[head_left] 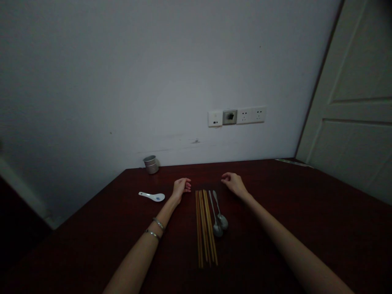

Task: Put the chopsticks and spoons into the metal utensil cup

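My left hand rests on the dark red table with its fingers loosely bent and apart, holding nothing. A white ceramic soup spoon lies to its left, bowl toward the hand. Across from it, my right hand is also empty, its fingers relaxed and slightly curled. Between my arms several wooden chopsticks lie side by side, pointing away from me. Two metal spoons lie against their right side, bowls toward me and handles pointing away. Neither hand touches the chopsticks or the spoons.
A grey metal cup stands upright at the table's back left, near the wall. Sockets and a switch are set in the wall above. A flat, thin strip lies at the back right edge, beside a white panelled door.
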Demonstrator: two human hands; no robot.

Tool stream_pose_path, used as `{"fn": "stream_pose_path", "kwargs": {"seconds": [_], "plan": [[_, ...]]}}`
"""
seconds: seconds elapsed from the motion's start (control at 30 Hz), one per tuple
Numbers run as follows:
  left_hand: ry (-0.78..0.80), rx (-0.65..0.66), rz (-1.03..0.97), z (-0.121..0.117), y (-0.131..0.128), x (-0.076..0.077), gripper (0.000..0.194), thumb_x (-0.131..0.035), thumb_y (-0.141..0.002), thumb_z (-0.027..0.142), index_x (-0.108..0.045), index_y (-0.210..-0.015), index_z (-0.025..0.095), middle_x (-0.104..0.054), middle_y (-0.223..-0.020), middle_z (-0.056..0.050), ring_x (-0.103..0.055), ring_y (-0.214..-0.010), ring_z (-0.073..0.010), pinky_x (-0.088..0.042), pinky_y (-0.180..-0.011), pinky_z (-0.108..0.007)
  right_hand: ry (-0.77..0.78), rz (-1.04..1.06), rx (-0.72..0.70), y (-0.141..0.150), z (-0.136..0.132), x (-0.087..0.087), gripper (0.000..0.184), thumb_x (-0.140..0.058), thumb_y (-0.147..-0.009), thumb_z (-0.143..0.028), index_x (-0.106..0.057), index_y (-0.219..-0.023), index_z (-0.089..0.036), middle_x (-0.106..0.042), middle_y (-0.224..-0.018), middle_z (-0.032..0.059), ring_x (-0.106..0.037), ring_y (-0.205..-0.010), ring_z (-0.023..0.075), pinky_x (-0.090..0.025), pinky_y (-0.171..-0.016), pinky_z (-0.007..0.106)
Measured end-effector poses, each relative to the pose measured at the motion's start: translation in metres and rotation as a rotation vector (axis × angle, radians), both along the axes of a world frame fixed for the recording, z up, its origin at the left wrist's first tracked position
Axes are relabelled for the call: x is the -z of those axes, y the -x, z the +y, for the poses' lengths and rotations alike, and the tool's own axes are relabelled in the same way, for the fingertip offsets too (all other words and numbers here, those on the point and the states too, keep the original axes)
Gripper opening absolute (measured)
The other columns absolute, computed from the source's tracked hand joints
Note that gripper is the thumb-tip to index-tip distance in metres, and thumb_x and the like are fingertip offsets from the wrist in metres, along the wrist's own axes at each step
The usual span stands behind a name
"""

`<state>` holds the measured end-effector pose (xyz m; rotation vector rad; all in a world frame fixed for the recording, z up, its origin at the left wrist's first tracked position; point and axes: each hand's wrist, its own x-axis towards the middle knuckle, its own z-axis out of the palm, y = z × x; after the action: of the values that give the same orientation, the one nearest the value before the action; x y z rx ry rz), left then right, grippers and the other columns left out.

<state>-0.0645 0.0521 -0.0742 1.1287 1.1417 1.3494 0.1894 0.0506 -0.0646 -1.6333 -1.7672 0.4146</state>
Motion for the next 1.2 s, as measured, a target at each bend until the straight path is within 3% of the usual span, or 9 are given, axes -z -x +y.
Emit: {"fn": "stream_pose_path", "kwargs": {"seconds": [0.1,0.2,0.33,0.53,0.63,0.8,0.9,1.0,1.2], "plan": [[0.000,-0.002,0.003,0.002,0.000,0.001,0.014,-0.048,-0.069,0.022,-0.057,-0.070,0.012,-0.054,-0.051,0.000,-0.049,-0.042,-0.0075,-0.043,-0.042,-0.019,-0.130,-0.215,0.085,-0.017,0.000,0.010,0.031,-0.046,-0.080,-0.027,-0.057,-0.105,-0.014,-0.060,-0.102,0.0109,-0.055,-0.094,0.0185,-0.040,-0.083,0.027],[0.010,-0.008,0.012,0.003,0.000,0.002,0.014,-0.048,-0.069,0.022,-0.058,-0.069,0.012,-0.053,-0.050,0.000,-0.049,-0.041,-0.0070,-0.042,-0.042,-0.018,-0.132,-0.400,0.168,-0.027,-0.003,0.023,0.038,-0.041,-0.082,-0.029,-0.053,-0.114,-0.011,-0.051,-0.118,0.0157,-0.045,-0.111,0.0230,-0.032,-0.093,0.032],[0.012,-0.018,0.027,0.005,0.000,0.003,0.015,-0.048,-0.069,0.022,-0.058,-0.068,0.012,-0.053,-0.050,0.000,-0.048,-0.040,-0.0070,-0.042,-0.041,-0.019,-0.057,-0.510,0.210,-0.031,-0.004,0.034,0.040,-0.035,-0.085,-0.033,-0.055,-0.112,-0.011,-0.051,-0.119,0.0168,-0.042,-0.114,0.0251,-0.028,-0.095,0.037],[0.032,-0.015,0.002,0.003,0.000,0.001,0.014,-0.049,-0.068,0.022,-0.058,-0.071,0.012,-0.054,-0.053,0.000,-0.050,-0.043,-0.0075,-0.042,-0.043,-0.019,-0.041,-0.558,0.227,-0.029,-0.004,0.032,0.041,-0.033,-0.084,-0.033,-0.056,-0.112,-0.014,-0.052,-0.118,0.0159,-0.042,-0.114,0.0264,-0.030,-0.092,0.038],[0.092,-0.020,-0.058,-0.001,-0.001,-0.016,0.015,-0.051,-0.067,0.022,-0.059,-0.074,0.012,-0.055,-0.056,-0.001,-0.052,-0.046,-0.0083,-0.043,-0.045,-0.020,-0.056,-0.549,0.224,-0.029,-0.005,0.032,0.041,-0.032,-0.084,-0.032,-0.056,-0.111,-0.013,-0.052,-0.117,0.0167,-0.043,-0.112,0.0274,-0.031,-0.091,0.039],[0.023,0.064,-0.157,-0.014,0.008,-0.068,0.018,-0.051,-0.069,0.025,-0.060,-0.079,0.013,-0.057,-0.061,-0.002,-0.054,-0.053,-0.0090,-0.044,-0.050,-0.020,-0.043,-0.545,0.234,-0.029,-0.005,0.033,0.041,-0.033,-0.083,-0.033,-0.057,-0.111,-0.014,-0.052,-0.117,0.0156,-0.043,-0.112,0.0292,-0.032,-0.090,0.040],[-0.053,0.046,-0.133,-0.023,0.030,-0.093,0.019,-0.052,-0.071,0.026,-0.060,-0.081,0.013,-0.058,-0.066,-0.003,-0.055,-0.056,-0.0095,-0.044,-0.050,-0.020,-0.035,-0.534,0.232,-0.029,-0.003,0.034,0.042,-0.033,-0.083,-0.034,-0.056,-0.111,-0.014,-0.052,-0.118,0.0159,-0.043,-0.112,0.0299,-0.033,-0.089,0.040],[-0.050,-0.095,-0.052,-0.027,0.067,-0.104,0.019,-0.053,-0.070,0.025,-0.060,-0.082,0.013,-0.060,-0.070,-0.004,-0.055,-0.056,-0.0094,-0.044,-0.050,-0.020,-0.026,-0.519,0.229,-0.030,-0.001,0.037,0.042,-0.033,-0.083,-0.034,-0.056,-0.113,-0.014,-0.051,-0.119,0.0164,-0.041,-0.114,0.0300,-0.032,-0.090,0.042],[-0.031,-0.569,0.219,-0.031,0.157,-0.090,0.019,-0.056,-0.066,0.015,-0.060,-0.085,0.014,-0.060,-0.075,-0.004,-0.053,-0.056,-0.0066,-0.043,-0.053,-0.017,-0.041,-0.540,0.218,-0.034,0.004,0.047,0.042,-0.033,-0.083,-0.034,-0.055,-0.114,-0.015,-0.050,-0.121,0.0161,-0.041,-0.115,0.0301,-0.032,-0.090,0.042]]}}
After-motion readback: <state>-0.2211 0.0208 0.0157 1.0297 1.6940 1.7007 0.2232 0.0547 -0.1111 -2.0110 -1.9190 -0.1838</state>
